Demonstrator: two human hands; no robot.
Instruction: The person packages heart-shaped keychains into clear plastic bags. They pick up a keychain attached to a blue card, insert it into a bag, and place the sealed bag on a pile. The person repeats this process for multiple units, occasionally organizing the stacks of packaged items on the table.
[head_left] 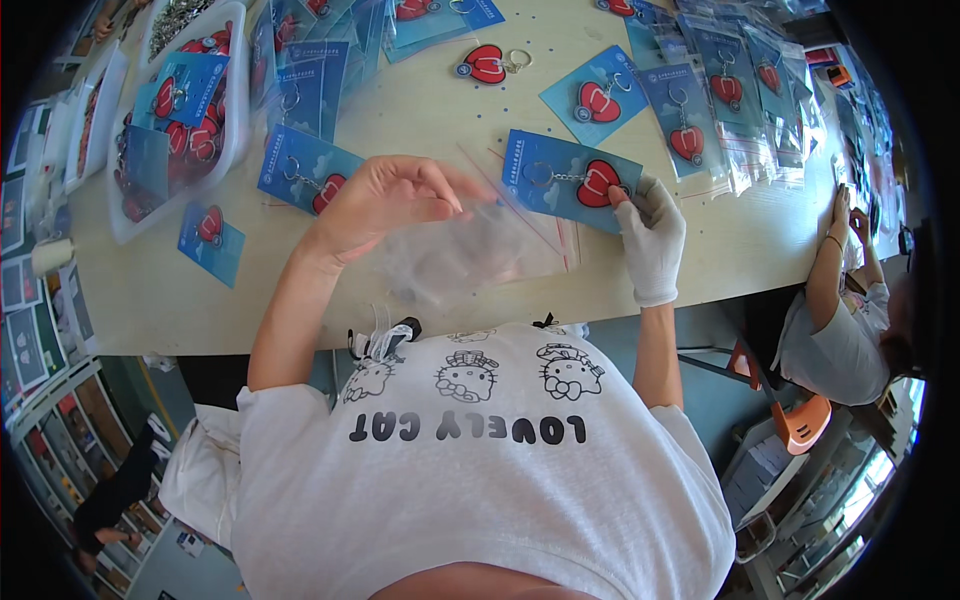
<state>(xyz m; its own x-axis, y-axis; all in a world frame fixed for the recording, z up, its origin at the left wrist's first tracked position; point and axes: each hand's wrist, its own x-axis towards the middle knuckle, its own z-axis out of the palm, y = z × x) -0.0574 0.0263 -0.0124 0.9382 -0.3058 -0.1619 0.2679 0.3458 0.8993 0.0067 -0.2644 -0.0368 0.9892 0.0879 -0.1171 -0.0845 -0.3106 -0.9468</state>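
My right hand [655, 240], in a white glove with the thumb and a fingertip bare, pinches the right end of a blue card [552, 205]. A red heart-shaped keychain [598, 184] with a silver ring lies on that card. My left hand [395, 205] is bare and hangs over the table left of the card, fingers loosely curved and apart, slightly blurred, with nothing visible in them. Beneath and beside it lies a pile of clear zip bags [470, 255] with red seal lines. Another blue card [292, 165] with a keychain sits just behind my left wrist.
A white plastic bin [240, 95] of red keychains stands at the left. A loose keychain [487, 64] and a carded one [597, 97] lie farther back. Bagged cards [727, 90] pile up at the right. Another person [840, 320] works at the right edge, near an orange stool [802, 424].
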